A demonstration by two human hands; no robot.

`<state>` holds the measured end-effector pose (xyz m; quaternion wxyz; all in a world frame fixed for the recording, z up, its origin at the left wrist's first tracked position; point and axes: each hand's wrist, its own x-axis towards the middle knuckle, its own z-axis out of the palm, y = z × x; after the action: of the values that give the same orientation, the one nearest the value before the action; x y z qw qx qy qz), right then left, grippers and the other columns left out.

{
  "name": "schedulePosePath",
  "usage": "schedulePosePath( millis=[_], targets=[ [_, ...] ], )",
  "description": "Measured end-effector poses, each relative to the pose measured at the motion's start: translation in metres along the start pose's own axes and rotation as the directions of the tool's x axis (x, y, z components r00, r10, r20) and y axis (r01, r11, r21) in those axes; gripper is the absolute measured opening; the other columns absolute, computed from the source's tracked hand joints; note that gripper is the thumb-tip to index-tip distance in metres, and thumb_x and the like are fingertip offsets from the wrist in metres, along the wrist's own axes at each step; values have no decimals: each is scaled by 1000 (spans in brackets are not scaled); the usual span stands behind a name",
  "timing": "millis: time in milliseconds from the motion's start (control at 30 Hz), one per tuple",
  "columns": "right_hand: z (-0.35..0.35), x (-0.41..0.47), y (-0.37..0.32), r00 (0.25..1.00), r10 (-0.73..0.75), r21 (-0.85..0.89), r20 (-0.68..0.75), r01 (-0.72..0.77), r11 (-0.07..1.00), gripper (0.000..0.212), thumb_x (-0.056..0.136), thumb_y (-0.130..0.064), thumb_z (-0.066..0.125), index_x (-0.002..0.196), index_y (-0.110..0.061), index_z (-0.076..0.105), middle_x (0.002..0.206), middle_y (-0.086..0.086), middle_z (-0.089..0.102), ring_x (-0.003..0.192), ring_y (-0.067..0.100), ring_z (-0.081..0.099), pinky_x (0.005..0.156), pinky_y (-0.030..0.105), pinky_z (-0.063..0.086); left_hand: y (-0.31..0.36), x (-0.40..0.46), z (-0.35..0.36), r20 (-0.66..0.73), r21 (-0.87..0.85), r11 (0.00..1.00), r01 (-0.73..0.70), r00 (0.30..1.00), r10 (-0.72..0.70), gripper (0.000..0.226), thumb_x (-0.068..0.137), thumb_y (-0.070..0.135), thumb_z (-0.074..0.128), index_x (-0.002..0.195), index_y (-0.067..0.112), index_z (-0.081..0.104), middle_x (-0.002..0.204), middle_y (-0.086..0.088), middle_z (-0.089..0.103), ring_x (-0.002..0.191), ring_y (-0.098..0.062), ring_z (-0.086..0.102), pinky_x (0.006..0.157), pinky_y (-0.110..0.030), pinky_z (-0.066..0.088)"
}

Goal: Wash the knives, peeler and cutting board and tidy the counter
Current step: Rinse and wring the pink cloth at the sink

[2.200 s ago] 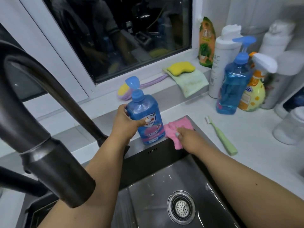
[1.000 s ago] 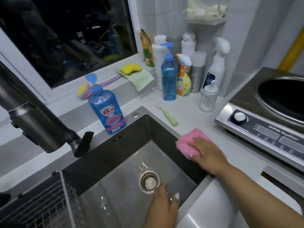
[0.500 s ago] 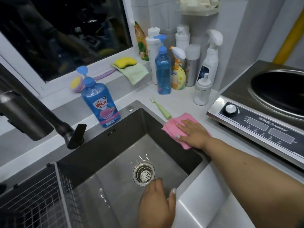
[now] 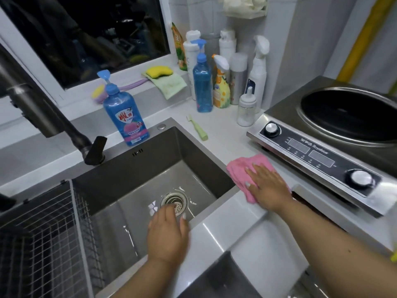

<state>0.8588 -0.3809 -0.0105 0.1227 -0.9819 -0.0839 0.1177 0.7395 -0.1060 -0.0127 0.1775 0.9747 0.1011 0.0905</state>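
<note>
The right hand (image 4: 267, 186) lies flat, its grip spread with straight fingers pressing a crumpled pink cloth (image 4: 242, 168) onto the white bench (image 4: 225, 134), at the stainless steel sink's (image 4: 150, 168) right rim. Just beyond that grip sits a steel induction cooker (image 4: 318, 151). The left hand (image 4: 168, 231) rests at the sink's near edge, its grip relaxed and holding nothing, just before the round drain strainer (image 4: 175, 201).

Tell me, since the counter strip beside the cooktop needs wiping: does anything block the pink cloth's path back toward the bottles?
Partly. The right hand presses the pink cloth flat; the strip ahead is bare, then the green brush and a small clear bottle stand before the bottles.
</note>
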Motion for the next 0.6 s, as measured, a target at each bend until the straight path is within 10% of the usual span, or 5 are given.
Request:
schedulePosePath(
  millis=[200, 333, 433, 600],
  targets=[
    [34, -66, -82, 989, -141, -37, 52, 143, 989, 62, 96, -42, 19, 151, -28, -6, 159, -3, -14, 145, 18, -17, 112, 38, -17, -23, -59, -10, -43, 45, 977, 208, 978, -206, 62, 83, 49, 30, 115, 6, 61, 112, -14, 64, 104, -37, 59, 92, -46, 47],
    [54, -95, -125, 905, -419, -67, 77, 424, 903, 65, 82, -50, 26, 144, -34, 38, 154, -6, 27, 143, 17, 25, 115, 35, -3, -31, -74, -5, -30, 11, 978, 209, 978, -209, 64, 80, 50, 32, 112, 3, 62, 104, -16, 66, 99, -37, 61, 87, -46, 48],
    [43, -82, -104, 837, -536, -90, 105, 545, 834, 63, 88, -52, 20, 149, -37, 18, 153, -16, -4, 141, 2, -4, 118, 34, -7, -26, -73, -7, -33, -16, 975, 220, 975, -221, 64, 79, 52, 29, 111, 7, 62, 105, -12, 66, 100, -34, 61, 88, -43, 47],
    [1, -47, -24, 964, -261, -82, 46, 264, 961, 59, 95, -39, 24, 151, -31, 8, 159, -2, 10, 147, 19, 6, 119, 42, 12, -24, -78, -18, -34, -167, 963, 212, 975, -220, 63, 80, 54, 30, 112, 9, 60, 111, -9, 62, 107, -29, 55, 94, -36, 41]
  ],
)
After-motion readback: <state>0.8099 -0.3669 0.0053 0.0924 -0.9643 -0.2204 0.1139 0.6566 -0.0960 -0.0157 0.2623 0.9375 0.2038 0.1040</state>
